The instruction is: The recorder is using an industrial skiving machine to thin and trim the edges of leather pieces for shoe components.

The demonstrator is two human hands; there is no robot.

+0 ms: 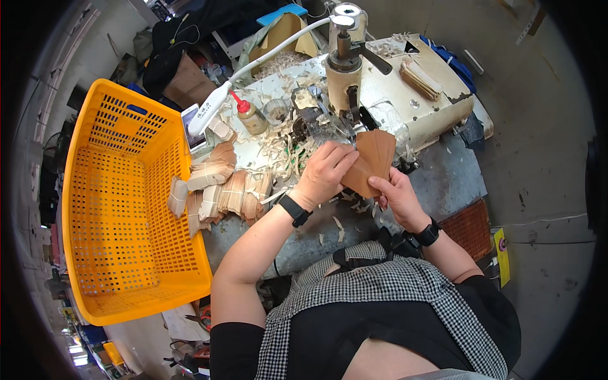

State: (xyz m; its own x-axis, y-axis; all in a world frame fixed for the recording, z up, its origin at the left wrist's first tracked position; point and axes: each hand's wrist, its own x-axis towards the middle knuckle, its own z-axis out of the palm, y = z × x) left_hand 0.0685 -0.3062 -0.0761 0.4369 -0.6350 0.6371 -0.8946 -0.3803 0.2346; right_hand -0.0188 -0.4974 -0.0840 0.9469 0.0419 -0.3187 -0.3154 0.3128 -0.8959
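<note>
Several brown leather pieces are fanned out between my hands, just in front of the cream-coloured machine. My right hand grips their lower right corner, thumb on top and fingers underneath. At their left edge, my left hand has its fingers bent together and pressed on the leather. The leather's upper end lies close to the machine's working head, whose lower part is partly hidden. Pale shavings are strewn around the machine, left of the leather.
Tied bundles of tan pieces are piled at the left, beside a yellow plastic basket. A red-capped bottle and a white lamp stand behind them. Another bundle rests on the machine's top.
</note>
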